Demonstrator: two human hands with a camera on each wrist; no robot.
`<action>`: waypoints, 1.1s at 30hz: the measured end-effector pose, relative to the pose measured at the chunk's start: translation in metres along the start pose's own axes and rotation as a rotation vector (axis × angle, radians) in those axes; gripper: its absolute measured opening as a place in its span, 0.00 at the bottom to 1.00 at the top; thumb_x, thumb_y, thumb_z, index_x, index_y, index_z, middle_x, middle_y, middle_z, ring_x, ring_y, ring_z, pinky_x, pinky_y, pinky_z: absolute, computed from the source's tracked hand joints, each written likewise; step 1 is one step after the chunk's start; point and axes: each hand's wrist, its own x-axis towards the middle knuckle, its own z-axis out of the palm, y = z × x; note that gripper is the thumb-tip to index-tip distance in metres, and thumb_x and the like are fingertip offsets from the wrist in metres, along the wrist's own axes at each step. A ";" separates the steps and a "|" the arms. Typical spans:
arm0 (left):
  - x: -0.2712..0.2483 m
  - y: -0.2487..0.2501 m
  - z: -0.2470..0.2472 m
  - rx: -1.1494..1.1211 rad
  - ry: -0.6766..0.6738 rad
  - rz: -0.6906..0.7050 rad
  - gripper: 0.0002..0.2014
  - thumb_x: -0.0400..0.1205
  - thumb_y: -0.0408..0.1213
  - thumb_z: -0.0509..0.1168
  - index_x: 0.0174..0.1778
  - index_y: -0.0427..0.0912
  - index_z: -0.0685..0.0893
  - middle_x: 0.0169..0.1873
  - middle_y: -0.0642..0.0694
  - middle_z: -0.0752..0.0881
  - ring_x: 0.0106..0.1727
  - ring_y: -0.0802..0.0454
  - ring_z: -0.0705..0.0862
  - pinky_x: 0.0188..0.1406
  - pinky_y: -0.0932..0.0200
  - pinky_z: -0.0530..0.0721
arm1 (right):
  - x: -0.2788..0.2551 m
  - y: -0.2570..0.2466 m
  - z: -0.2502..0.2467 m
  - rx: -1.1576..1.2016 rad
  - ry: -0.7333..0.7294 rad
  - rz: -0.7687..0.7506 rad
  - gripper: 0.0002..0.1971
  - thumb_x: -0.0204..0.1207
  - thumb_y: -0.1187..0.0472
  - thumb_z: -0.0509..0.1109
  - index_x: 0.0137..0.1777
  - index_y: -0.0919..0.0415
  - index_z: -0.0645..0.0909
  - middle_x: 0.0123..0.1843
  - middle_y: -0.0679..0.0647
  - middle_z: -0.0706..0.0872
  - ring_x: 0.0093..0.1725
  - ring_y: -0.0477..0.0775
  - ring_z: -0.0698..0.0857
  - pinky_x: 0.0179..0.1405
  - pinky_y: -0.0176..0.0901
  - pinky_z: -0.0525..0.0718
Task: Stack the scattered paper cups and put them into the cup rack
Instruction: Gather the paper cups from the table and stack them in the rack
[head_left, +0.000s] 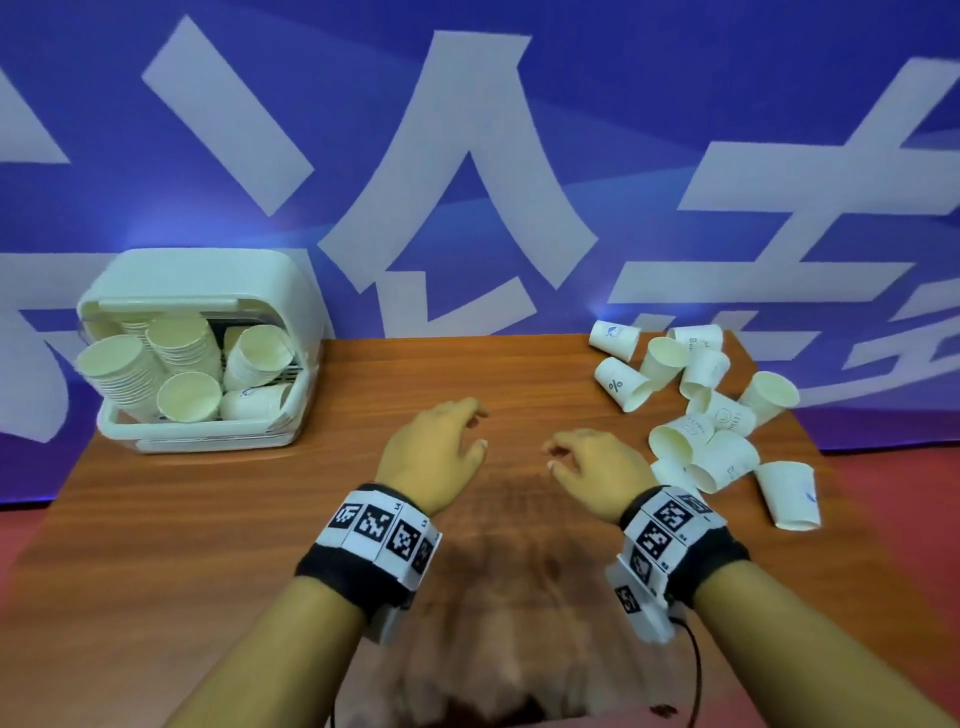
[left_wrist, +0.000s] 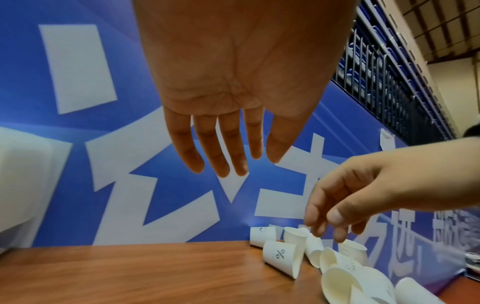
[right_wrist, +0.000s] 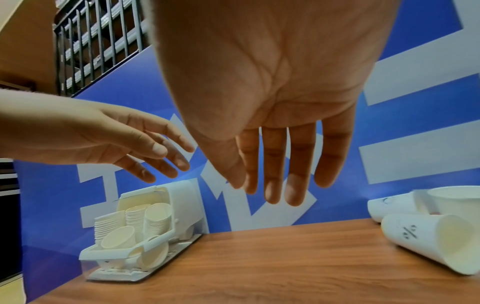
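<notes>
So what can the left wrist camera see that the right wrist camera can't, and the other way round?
Only the left wrist view shows most of the scattered cups lying on their sides, with the right hand above them. Only the right wrist view shows the cup rack clearly, holding stacked cups, with the left hand reaching above it. Both show the wooden table, the blue banner, and the cup marked with a percent sign. Both hands hold nothing.
</notes>
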 end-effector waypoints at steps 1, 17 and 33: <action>0.005 0.008 0.005 -0.006 -0.008 0.009 0.15 0.81 0.44 0.62 0.64 0.53 0.76 0.58 0.54 0.82 0.59 0.54 0.80 0.54 0.54 0.81 | -0.001 0.010 -0.003 0.007 0.006 0.014 0.12 0.79 0.52 0.62 0.61 0.48 0.80 0.61 0.46 0.83 0.59 0.49 0.81 0.56 0.48 0.81; 0.120 0.122 0.143 0.064 -0.318 0.042 0.18 0.81 0.43 0.62 0.68 0.53 0.74 0.64 0.52 0.79 0.65 0.52 0.77 0.61 0.51 0.79 | -0.018 0.216 -0.038 0.091 0.045 0.361 0.17 0.79 0.54 0.64 0.68 0.49 0.75 0.65 0.49 0.81 0.63 0.52 0.80 0.56 0.46 0.80; 0.202 0.175 0.284 -0.129 -0.417 -0.367 0.15 0.83 0.47 0.58 0.66 0.54 0.71 0.46 0.53 0.84 0.50 0.51 0.81 0.54 0.56 0.77 | 0.030 0.338 -0.024 0.182 -0.010 0.348 0.25 0.78 0.54 0.62 0.75 0.50 0.64 0.70 0.51 0.76 0.69 0.55 0.74 0.59 0.48 0.75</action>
